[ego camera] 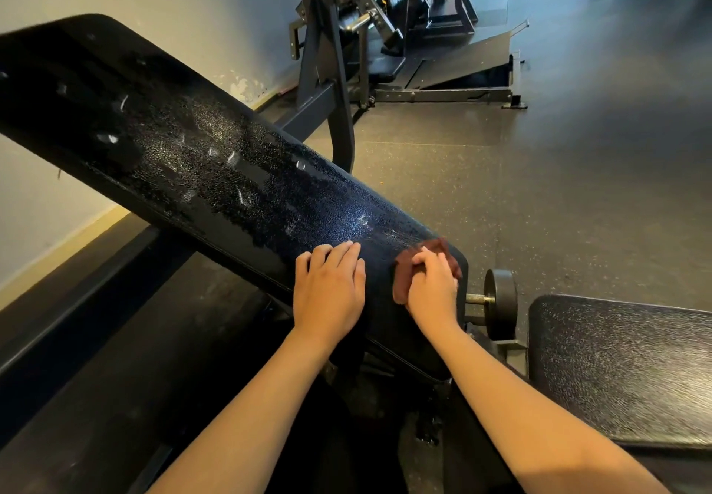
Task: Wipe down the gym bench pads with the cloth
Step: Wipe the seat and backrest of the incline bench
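Maroon and limp, the cloth lies bunched at the lower end of the inclined backrest pad, gripped by the right hand with curled fingers. The left hand rests flat on the pad just beside. Soft and light, the cloth will likely slide easily on the wet-looking, slick vinyl, so a palm pressed over its bunched middle should hold it best.

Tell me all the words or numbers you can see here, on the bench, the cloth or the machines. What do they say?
None: no word, number, brand or sign can be read here.
back pad: only pale scuffs and shiny specks, no letters.
seat pad: plain, no text.
cloth: plain dark red, no tag showing.
machines behind: too far and blurred to show any label.
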